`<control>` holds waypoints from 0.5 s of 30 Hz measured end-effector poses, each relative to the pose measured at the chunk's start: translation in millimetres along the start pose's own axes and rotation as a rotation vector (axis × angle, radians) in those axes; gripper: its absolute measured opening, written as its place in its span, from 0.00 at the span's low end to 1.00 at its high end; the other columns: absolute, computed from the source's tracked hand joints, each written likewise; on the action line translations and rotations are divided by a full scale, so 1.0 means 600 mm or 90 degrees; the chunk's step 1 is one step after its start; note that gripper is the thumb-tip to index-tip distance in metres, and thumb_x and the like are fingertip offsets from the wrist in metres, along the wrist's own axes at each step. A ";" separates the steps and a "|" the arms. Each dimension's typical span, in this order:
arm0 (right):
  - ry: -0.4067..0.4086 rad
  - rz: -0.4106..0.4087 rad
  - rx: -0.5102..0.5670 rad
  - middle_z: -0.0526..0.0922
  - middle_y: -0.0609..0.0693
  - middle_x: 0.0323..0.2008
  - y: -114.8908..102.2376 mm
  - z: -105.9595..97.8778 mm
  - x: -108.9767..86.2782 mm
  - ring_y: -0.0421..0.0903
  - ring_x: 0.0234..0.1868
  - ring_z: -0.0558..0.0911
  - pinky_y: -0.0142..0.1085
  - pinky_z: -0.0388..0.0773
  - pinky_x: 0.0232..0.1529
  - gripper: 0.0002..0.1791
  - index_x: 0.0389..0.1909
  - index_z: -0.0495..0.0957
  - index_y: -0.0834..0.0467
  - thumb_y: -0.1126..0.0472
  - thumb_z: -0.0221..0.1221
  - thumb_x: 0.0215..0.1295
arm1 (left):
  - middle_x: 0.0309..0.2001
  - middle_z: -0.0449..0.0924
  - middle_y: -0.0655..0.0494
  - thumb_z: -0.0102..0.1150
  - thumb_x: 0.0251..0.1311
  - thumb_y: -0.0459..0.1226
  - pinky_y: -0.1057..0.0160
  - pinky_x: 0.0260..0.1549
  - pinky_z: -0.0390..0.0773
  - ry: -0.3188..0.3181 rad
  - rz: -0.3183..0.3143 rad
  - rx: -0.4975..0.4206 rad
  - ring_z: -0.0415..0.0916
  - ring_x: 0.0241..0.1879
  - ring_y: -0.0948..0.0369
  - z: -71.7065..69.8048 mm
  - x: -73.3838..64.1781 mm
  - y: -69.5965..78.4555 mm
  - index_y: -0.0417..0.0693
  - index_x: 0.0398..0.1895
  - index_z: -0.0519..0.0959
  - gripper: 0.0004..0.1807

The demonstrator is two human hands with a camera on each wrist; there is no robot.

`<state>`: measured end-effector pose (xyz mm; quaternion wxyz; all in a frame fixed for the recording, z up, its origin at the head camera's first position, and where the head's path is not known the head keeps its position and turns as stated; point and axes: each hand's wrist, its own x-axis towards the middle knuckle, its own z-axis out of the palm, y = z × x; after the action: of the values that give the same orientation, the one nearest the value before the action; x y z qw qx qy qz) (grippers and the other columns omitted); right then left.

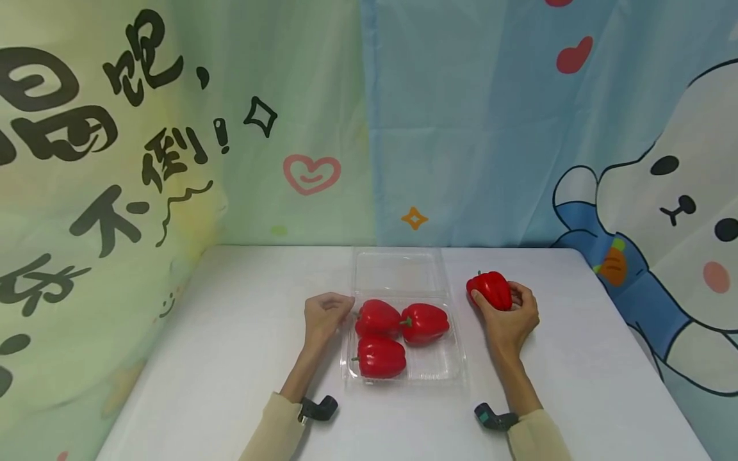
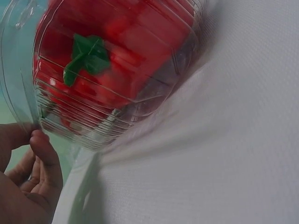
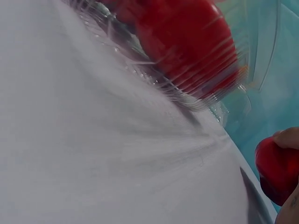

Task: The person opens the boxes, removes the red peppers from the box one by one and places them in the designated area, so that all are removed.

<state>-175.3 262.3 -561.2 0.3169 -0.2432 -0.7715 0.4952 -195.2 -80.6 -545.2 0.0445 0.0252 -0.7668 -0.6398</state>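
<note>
A clear plastic clamshell box (image 1: 438, 368) sits in the middle of the table with its lid (image 1: 398, 272) raised at the back. Three red bell peppers lie in it: one at the back left (image 1: 377, 318), one at the back right (image 1: 426, 323) and one at the front left (image 1: 381, 357). My left hand (image 1: 323, 317) pinches the box's left rim between thumb and finger, as the left wrist view shows. To the right of the box, my right hand (image 1: 514, 323) grips another red bell pepper (image 1: 490, 289), its green stem pointing away from the palm.
The white table (image 1: 242, 333) ends at the back against a printed curtain (image 1: 311, 77). A dark wrist camera is strapped on each forearm, one on the left (image 1: 319, 408) and one on the right (image 1: 496, 419).
</note>
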 end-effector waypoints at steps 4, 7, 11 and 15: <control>0.003 0.006 -0.003 0.78 0.55 0.72 0.001 0.003 0.006 0.51 0.72 0.74 0.62 0.79 0.72 0.41 0.74 0.72 0.58 0.57 0.79 0.62 | 0.26 0.89 0.39 0.71 0.69 0.34 0.69 0.20 0.75 -0.002 -0.003 -0.006 0.79 0.20 0.64 0.000 0.001 0.000 0.33 0.37 0.90 0.09; 0.003 0.011 -0.004 0.77 0.55 0.73 0.000 0.007 0.010 0.52 0.73 0.74 0.62 0.79 0.72 0.42 0.74 0.72 0.58 0.56 0.79 0.62 | 0.26 0.88 0.39 0.71 0.69 0.33 0.69 0.20 0.75 -0.002 0.001 -0.009 0.79 0.20 0.64 0.000 0.001 0.001 0.33 0.37 0.90 0.09; 0.005 0.016 -0.001 0.77 0.55 0.73 -0.001 0.012 0.015 0.52 0.73 0.73 0.61 0.79 0.72 0.43 0.75 0.71 0.59 0.55 0.79 0.62 | 0.26 0.88 0.38 0.70 0.69 0.33 0.69 0.20 0.75 -0.003 0.004 -0.008 0.78 0.20 0.63 0.000 0.001 0.000 0.33 0.36 0.90 0.08; 0.007 0.016 0.003 0.77 0.56 0.73 0.000 0.016 0.018 0.52 0.73 0.73 0.61 0.79 0.72 0.43 0.74 0.71 0.60 0.54 0.79 0.62 | 0.26 0.88 0.38 0.71 0.69 0.33 0.69 0.21 0.75 -0.003 0.008 -0.006 0.79 0.20 0.63 0.000 0.000 0.000 0.33 0.35 0.90 0.09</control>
<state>-189.7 263.7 -561.8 0.3154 -0.2551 -0.7653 0.4997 -195.3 -80.5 -545.1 0.0469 0.0186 -0.7639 -0.6434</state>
